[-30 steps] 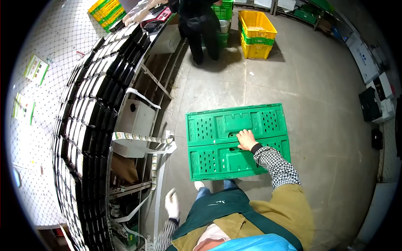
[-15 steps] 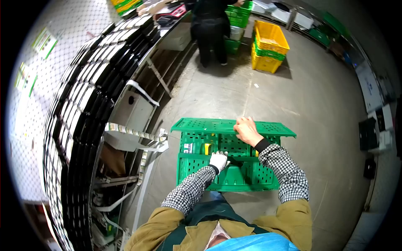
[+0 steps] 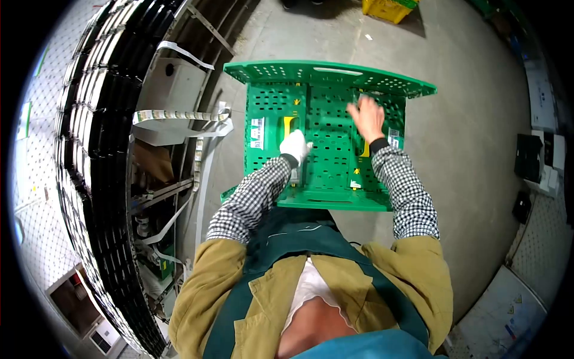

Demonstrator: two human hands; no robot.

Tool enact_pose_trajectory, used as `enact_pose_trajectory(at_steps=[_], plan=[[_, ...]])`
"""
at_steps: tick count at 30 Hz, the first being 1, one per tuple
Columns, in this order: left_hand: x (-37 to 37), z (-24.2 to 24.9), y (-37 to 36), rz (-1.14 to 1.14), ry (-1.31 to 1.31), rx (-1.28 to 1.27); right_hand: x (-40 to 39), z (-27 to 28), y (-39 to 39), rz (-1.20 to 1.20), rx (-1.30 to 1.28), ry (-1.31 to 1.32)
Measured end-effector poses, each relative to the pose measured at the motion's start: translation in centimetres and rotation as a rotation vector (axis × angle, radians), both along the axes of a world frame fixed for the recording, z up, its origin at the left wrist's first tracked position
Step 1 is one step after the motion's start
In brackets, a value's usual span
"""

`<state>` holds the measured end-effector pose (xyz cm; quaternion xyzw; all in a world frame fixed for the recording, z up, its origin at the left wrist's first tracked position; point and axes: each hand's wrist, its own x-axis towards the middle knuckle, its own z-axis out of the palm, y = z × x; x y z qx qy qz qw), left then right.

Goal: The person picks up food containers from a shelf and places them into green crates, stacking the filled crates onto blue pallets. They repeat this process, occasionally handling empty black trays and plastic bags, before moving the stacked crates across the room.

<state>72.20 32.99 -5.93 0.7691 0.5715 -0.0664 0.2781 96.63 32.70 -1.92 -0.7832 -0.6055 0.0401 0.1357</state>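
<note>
A green folding crate (image 3: 329,160) with perforated panels is in front of my body. Its far wall (image 3: 335,72) stands tilted outward, and its near wall (image 3: 335,200) is up too. The side panels, with yellow handles and white labels, lie inside. My left hand (image 3: 294,147), in a white glove, is closed at the inner edge of the left panel (image 3: 269,102), just below its yellow handle; its fingertips are partly hidden. Above the right panel (image 3: 391,113), my bare right hand (image 3: 369,118) is open, thumb apart from slightly blurred fingers.
Tall stacks of black and white flat items (image 3: 98,149) line the left side. Paper strips (image 3: 179,115) hang from the rack there. A yellow crate (image 3: 388,9) and a person's dark shoes (image 3: 302,3) are at the top. White boxes (image 3: 541,149) stand at the right.
The view has tilted down. The near wall of the crate has risen, uncovering the inside. My left hand has moved to the left panel; my right hand has left the far wall and is over the right panel.
</note>
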Motion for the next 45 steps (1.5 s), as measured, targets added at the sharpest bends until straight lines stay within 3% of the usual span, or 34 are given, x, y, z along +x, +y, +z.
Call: enact_pose_trajectory(at_steps=[2,6,11,15,16,18,19,20,21,22,24,26,27,28,30,31,32,33,34,35,36,39,41,45], plan=[[1.1,-0.3,0.2,0.163,0.104,-0.04,-0.3,-3.6,-4.3,0.011,-0.467,-0.158],[1.9,-2.2,0.7,0.217,0.095,0.031,-0.7,-7.8,-6.0,-0.048,-0.376,-0.049],[1.6,-3.0,1.0,0.307,0.067,-0.018,-1.0,-6.8,-5.6,-0.091,-0.423,0.034],[-1.2,2.4,2.2,0.199,0.007,-0.014,1.0,-0.7,-6.8,-0.084,-0.458,0.031],[-2.9,5.8,2.5,0.202,-0.048,-0.062,2.4,1.3,-7.3,-0.059,-0.473,0.07],[-8.4,8.8,3.4,0.167,-0.084,0.102,5.2,5.0,-9.2,-0.09,-0.375,0.108],[-11.3,10.3,3.9,0.122,-0.228,0.239,6.7,7.4,-10.3,-0.163,-0.321,0.139],[-14.4,11.6,5.2,0.173,-0.132,0.248,8.9,9.6,-11.0,-0.27,-0.373,0.049],[-18.8,11.5,5.7,0.305,-0.454,0.105,12.5,10.3,-12.5,-0.377,-0.417,-0.01],[-20.6,10.7,6.2,0.377,-0.326,0.009,14.7,10.7,-14.1,-0.484,-0.465,-0.071],[-19.2,12.5,5.4,0.345,-0.224,0.286,13.6,11.1,-15.6,-0.444,-0.201,-0.193],[-19.0,12.5,4.9,0.384,-0.476,0.45,11.6,11.8,-16.2,-0.367,-0.021,-0.236],[-18.3,14.7,3.8,0.466,-0.535,0.484,9.9,12.6,-15.6,-0.316,0.029,-0.216],[-18.5,15.7,2.7,0.505,-0.753,0.538,8.0,13.0,-14.7,-0.261,0.087,-0.19],[-22.0,15.4,0.3,0.628,-0.653,0.636,4.1,13.4,-13.8,-0.159,0.171,0.009],[-23.1,15.3,-1.5,0.808,-0.857,0.547,1.9,13.7,-13.5,-0.089,0.136,0.114],[-24.8,14.1,-3.4,0.84,-1.007,0.57,-0.5,14.2,-13.2,-0.007,0.102,0.218],[-25.5,14.1,-6.2,0.881,-0.992,0.59,-3.2,14.6,-13.0,0.037,0.122,0.3],[-26.7,12.7,-8.9,0.872,-0.785,0.656,-5.8,15.2,-12.8,0.098,0.128,0.384],[-28.0,12.6,-11.7,0.785,-0.575,0.562,-8.7,15.5,-12.8,0.161,0.144,0.45],[-27.6,12.3,-15.2,0.902,-0.614,0.64,-12.0,15.6,-12.8,0.239,0.148,0.523],[-30.0,11.8,-24.1,1.196,-0.769,0.364,-22.4,16.0,-13.5,0.571,0.011,0.651],[-32.9,10.5,-28.8,1.232,-0.742,0.401,-30.6,16.4,-14.7,0.791,-0.093,0.712],[-38.7,11.4,-42.2,1.593,-0.631,0.501,-44.5,15.5,-19.4,1.301,-0.322,0.656]])
